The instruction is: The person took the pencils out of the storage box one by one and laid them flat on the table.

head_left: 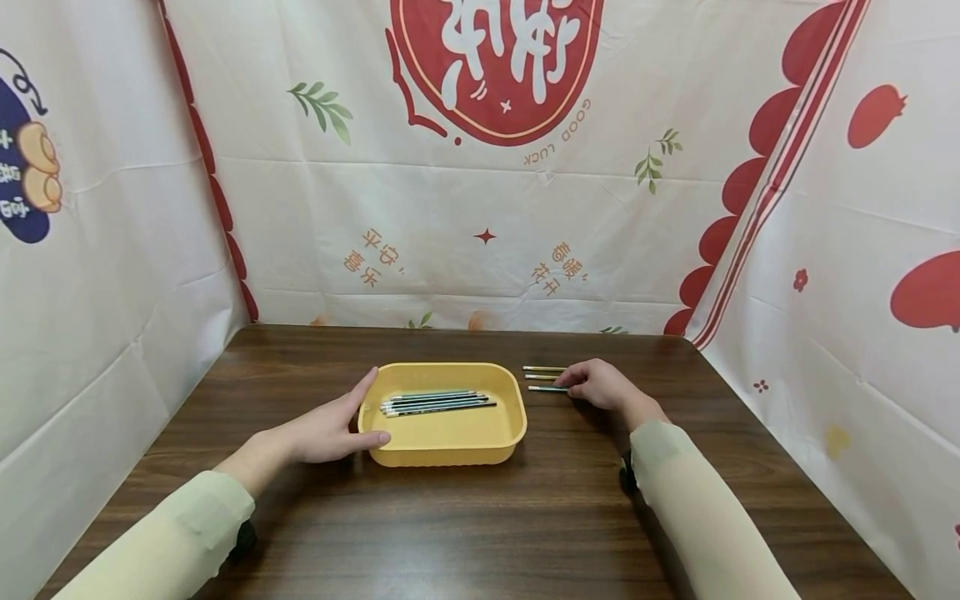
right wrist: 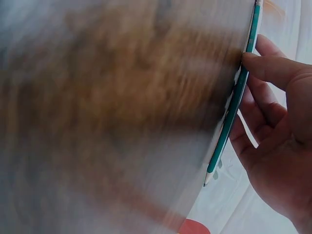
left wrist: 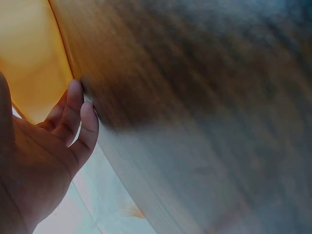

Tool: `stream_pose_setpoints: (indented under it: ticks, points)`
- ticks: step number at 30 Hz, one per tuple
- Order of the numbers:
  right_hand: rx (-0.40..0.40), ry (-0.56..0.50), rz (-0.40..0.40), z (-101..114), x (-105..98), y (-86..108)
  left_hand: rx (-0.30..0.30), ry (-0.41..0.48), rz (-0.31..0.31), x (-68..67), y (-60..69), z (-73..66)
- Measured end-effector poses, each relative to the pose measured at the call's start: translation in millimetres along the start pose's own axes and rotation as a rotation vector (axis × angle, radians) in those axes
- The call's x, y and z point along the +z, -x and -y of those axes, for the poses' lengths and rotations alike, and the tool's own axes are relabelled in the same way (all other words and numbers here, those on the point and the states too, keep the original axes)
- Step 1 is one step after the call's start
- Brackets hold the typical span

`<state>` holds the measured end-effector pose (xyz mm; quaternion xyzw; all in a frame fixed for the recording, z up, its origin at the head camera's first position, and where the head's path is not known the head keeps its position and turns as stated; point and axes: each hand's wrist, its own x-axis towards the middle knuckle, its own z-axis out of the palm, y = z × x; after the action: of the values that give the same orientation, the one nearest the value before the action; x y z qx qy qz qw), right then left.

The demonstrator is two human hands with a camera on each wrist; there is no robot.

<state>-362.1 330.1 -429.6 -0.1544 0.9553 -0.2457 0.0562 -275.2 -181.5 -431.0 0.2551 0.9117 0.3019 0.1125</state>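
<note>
A yellow plastic tray (head_left: 450,457) stands on the table with several pencils (head_left: 435,403) lying side by side in it. My left hand (head_left: 330,429) rests against its left end, fingers extended along the outer wall and thumb across the front-left rim; in the left wrist view, its fingertips touch the yellow wall. To the right of the tray, my right hand (head_left: 600,385) pinches a green pencil (right wrist: 235,100) between thumb and fingers, low at the tabletop. Just behind it lie two more pencils, a yellowish one (head_left: 542,368) and another pencil (head_left: 540,377).
The dark wood-grain table (head_left: 465,533) extends in front of the tray and to both sides. A white printed cloth (head_left: 480,192) hangs along the table's back edge, with more cloth at the left and right.
</note>
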Motion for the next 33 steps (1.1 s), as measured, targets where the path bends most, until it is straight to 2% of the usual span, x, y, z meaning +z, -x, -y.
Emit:
stream_pose_setpoints:
  ticks: [10, 33]
  points:
    - [0.006, 0.018, -0.032, -0.4, 3.2, -5.3, 0.006, -0.003, -0.002, -0.3, 0.3, 0.0]
    - [0.016, 0.027, -0.030, 2.7, 3.7, -6.6, -0.005, 0.004, -0.009, 0.0, 0.6, 0.1]
